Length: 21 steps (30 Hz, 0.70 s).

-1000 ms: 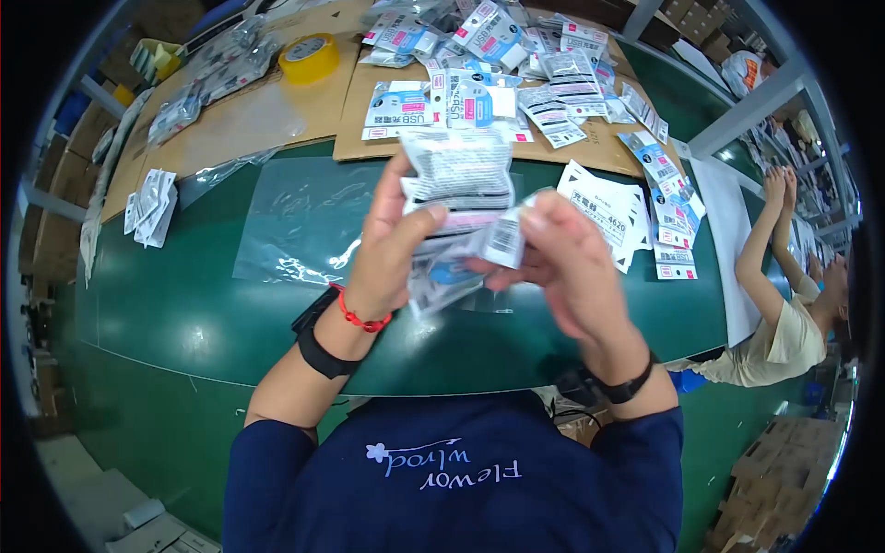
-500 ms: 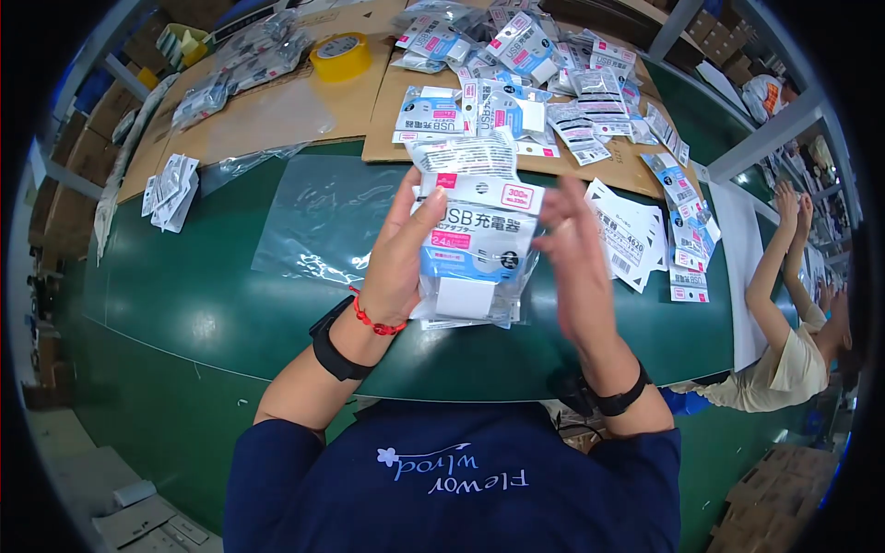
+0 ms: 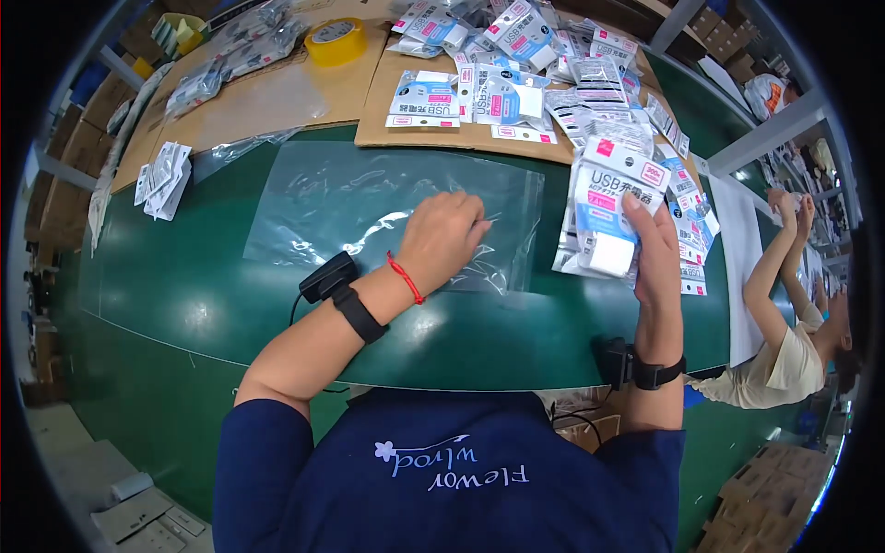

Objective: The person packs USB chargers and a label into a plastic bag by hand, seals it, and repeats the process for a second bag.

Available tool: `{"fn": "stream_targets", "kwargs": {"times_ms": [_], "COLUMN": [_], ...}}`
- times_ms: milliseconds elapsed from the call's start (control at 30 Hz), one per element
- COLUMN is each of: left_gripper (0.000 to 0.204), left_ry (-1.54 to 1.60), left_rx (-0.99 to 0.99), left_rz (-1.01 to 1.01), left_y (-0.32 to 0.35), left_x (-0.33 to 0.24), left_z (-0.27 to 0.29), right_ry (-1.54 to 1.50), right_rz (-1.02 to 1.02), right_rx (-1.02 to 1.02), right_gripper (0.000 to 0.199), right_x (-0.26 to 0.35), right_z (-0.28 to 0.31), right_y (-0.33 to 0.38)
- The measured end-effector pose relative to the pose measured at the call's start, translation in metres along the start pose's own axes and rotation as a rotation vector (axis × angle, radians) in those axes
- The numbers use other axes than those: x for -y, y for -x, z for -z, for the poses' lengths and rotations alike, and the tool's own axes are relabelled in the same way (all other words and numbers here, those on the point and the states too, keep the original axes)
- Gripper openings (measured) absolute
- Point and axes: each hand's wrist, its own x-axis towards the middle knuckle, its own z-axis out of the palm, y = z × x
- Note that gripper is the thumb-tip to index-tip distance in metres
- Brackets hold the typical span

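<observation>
My right hand (image 3: 656, 249) grips a stack of packaged chargers (image 3: 608, 219) at the right side of the green table. The packs are white, blue and pink, with a white block showing through the front one; the thumb lies across its face. My left hand (image 3: 444, 238) is closed, its fingers curled, over a large clear plastic bag (image 3: 332, 198) lying flat on the table. The undersides of its fingers are hidden, so I cannot see whether they pinch the bag. A red cord bracelet and a black strap are on the left wrist.
Many charger packs (image 3: 521, 41) lie heaped on cardboard (image 3: 406, 138) at the back. A yellow tape roll (image 3: 336, 42) and bagged goods (image 3: 244, 51) stand back left. Small white leaflets (image 3: 164, 180) lie at left. Another person (image 3: 784, 355) works at right.
My right hand now holds the charger stack, which has moved from my left hand in the middle to the right. My left hand has let go of it and is over the clear bag.
</observation>
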Motion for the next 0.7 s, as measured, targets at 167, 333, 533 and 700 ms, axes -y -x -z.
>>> {"fn": "stream_targets", "kwargs": {"times_ms": [167,333,533,700], "left_gripper": [0.009,0.008,0.007,0.009], "left_ry": [0.099,0.198,0.235,0.217], "left_rx": [-0.129,-0.191,-0.226,-0.209], "left_rz": [0.004,-0.028,-0.094,-0.167], "left_y": [0.007,0.014,0.017,0.019], "left_x": [-0.006,-0.023,-0.033,-0.031], "left_z": [0.004,0.014,0.022,0.031], "right_ry": [0.344,0.598,0.458,0.568], "right_rz": [-0.229,-0.367,-0.488,-0.433], "right_rx": [0.25,0.522,0.734,0.862], "right_gripper": [0.044,0.043,0.044,0.045], "right_x": [0.003,-0.011,-0.021,-0.022], "right_z": [0.002,-0.013,-0.036,-0.047], "right_y": [0.001,0.002,-0.011,-0.016]}}
